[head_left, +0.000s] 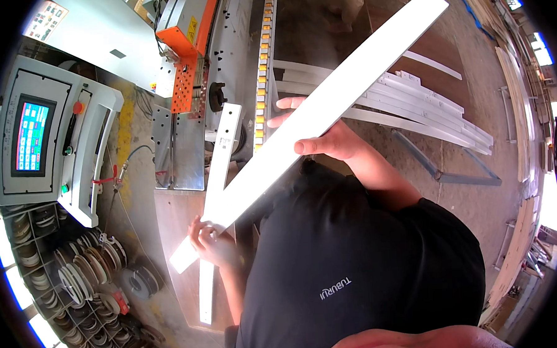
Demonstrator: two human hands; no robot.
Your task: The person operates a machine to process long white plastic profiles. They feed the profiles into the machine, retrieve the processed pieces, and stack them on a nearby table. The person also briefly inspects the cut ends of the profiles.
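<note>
A long white board strip (331, 100) runs slantwise across the view, from lower left to upper right. My left hand (212, 240) is closed round it near its lower end. Farther up, my right hand (327, 141) grips it from beneath, the thumb on the near edge and fingertips showing past the far edge. A second, narrower white strip (226, 139) with small dark holes lies on the brown work surface (175, 222) and passes under the held one. Part of that second strip is hidden.
A machine with an orange bracket (184, 78) and a line of yellow rollers (263, 69) stands ahead. To the left are a control panel (34, 132) with a lit screen and a rack of edging rolls (78, 276). Several white strips (425, 108) lie stacked at right, beside a metal frame (437, 174).
</note>
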